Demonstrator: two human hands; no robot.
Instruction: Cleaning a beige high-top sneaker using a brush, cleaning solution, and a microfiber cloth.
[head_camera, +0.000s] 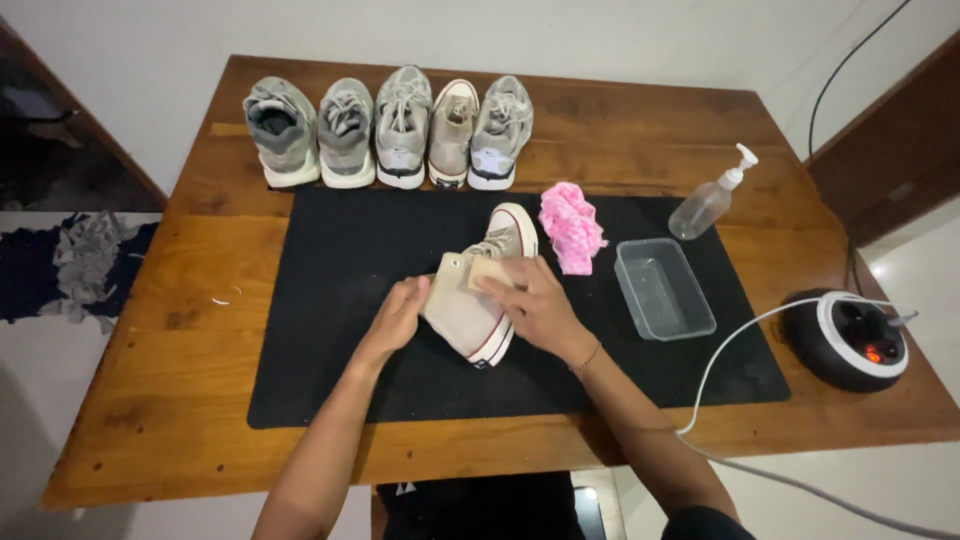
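Along the far edge of the wooden counter (150, 400) stand five shoes in a row (388, 128), toes toward the camera. In front of them lies a black mat (330, 300). On the mat's middle lies a beige high-top sneaker (478, 300), tipped onto its side, toe pointing away. The left hand (398, 315) presses flat against the sneaker's heel end, fingers loosely spread, holding it steady. The right hand (535, 305) rests on top of the sneaker's side, fingers closed on a small tan block (490, 272) laid against the canvas. Just right of the toe lies a pink crumpled cloth (570, 226), then a clear plastic tub (662, 288), a pump bottle (712, 197), and a round black device with a white hose (850, 338).
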